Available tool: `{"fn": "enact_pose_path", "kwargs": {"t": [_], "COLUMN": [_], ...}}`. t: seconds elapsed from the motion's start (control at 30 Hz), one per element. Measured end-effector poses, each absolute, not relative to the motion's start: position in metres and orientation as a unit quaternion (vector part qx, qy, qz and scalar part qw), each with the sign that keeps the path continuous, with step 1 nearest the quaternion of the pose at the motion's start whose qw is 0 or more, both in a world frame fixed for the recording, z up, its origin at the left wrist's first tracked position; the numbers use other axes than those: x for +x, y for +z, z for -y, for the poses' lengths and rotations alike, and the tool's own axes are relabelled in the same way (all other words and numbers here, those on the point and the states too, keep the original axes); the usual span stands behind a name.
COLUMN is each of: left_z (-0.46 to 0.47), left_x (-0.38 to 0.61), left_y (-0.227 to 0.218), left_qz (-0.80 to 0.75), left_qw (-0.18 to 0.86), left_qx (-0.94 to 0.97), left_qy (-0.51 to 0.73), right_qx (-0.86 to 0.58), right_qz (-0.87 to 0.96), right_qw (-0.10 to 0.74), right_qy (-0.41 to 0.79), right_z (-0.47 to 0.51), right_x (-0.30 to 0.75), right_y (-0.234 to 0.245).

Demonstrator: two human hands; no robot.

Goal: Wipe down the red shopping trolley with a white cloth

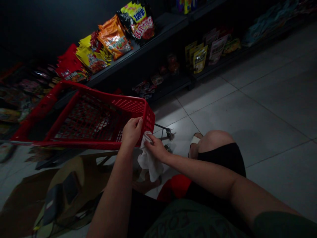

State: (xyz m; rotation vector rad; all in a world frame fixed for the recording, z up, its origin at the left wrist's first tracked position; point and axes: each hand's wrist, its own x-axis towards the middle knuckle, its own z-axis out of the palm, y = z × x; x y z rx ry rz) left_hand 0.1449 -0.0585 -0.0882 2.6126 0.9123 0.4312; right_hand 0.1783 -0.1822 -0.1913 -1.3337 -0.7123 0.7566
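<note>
A red plastic shopping cart (94, 95) stands in front of me, its basket wall a grid of holes. My left hand (132, 131) is closed over the rim at the cart's narrow end. Close beside it, my right hand (158, 149) pinches a white cloth (150, 164) against the outside of that end. Most of the cloth hangs down below my fingers. The fingertips of my left hand are partly hidden inside the basket.
Dark shelves (163, 24) hold noodle packets (115, 38) and snack pouches (200, 59). At lower left, a tan stool or chair (71, 173) carries a dark phone-like object (53, 201). A cart wheel (168, 133) rests on the tiled floor (269, 109) near my knee.
</note>
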Motion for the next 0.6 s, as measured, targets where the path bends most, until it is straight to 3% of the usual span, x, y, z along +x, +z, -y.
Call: {"fn": "enact_pose_path", "kwargs": {"t": [0.2, 0.43, 0.6], "left_z": [0.058, 0.057, 0.056], "left_x": [0.145, 0.146, 0.144], "left_y": [-0.087, -0.086, -0.088], "left_qz": [-0.315, -0.319, -0.313], "left_qw": [0.166, 0.160, 0.161], "left_qx": [0.924, 0.924, 0.926], "left_qy": [0.142, 0.134, 0.134], "right_qx": [-0.647, -0.638, -0.620], "right_qz": [0.481, 0.354, 0.380], "right_qw": [0.544, 0.635, 0.628], "right_qy": [0.232, 0.255, 0.277], "right_z": [0.188, 0.181, 0.168], "right_x": [0.200, 0.212, 0.213], "right_y": [-0.194, -0.206, -0.211]}}
